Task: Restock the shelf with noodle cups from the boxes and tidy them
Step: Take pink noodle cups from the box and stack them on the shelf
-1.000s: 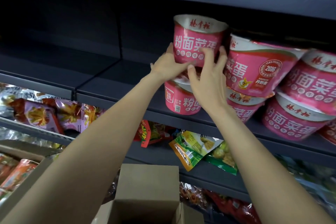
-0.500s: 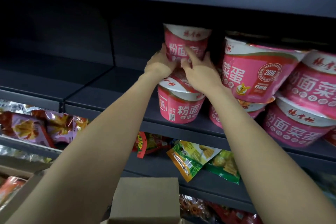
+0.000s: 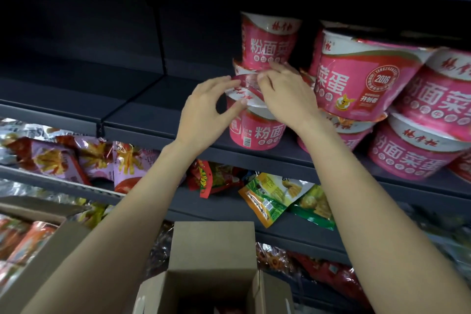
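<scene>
Hands (image 3: 288,99) released cup (image 3: 267,42); fingertips blurred

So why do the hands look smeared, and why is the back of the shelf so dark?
Head view: both hands, left and right, show motion blur, and so does the lid of the front cup between them. The shelf recess lies in deep shadow, lit only from the front. The wide lens bends the shelf edges, and the snack bags show a little glare.
</scene>
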`<action>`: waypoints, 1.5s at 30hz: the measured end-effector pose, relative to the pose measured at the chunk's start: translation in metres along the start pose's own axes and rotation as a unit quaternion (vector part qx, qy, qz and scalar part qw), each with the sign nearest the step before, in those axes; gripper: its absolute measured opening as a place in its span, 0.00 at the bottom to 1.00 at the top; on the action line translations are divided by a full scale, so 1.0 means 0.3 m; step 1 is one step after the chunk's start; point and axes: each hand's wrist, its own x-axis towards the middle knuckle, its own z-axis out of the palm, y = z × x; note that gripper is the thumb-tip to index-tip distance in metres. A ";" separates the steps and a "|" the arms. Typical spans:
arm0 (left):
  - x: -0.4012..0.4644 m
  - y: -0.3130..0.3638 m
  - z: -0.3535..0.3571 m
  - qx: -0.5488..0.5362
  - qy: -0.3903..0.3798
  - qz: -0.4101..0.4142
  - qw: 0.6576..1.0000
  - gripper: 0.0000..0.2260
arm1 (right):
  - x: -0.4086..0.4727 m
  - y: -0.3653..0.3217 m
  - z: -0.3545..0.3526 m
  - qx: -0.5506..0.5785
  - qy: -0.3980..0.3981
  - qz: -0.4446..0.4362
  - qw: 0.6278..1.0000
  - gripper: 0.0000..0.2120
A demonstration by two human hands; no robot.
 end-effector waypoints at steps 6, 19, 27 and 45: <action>-0.364 0.049 -0.157 -0.003 0.178 -0.005 0.984 0.09 | -0.420 -0.106 -0.008 0.165 0.121 -0.086 0.975 0.13; -1.494 -0.230 -0.050 0.088 -0.228 -0.453 0.858 0.24 | -1.274 -0.034 0.867 0.062 -0.299 -0.024 0.952 0.11; -1.498 -0.346 0.132 0.104 -0.177 -0.460 0.864 0.21 | -1.367 0.133 1.257 -0.144 -0.485 -0.025 0.862 0.30; -1.609 -0.595 -0.067 0.126 -0.136 -0.440 0.879 0.17 | -1.412 0.124 1.688 -0.347 -0.545 -0.129 0.752 0.31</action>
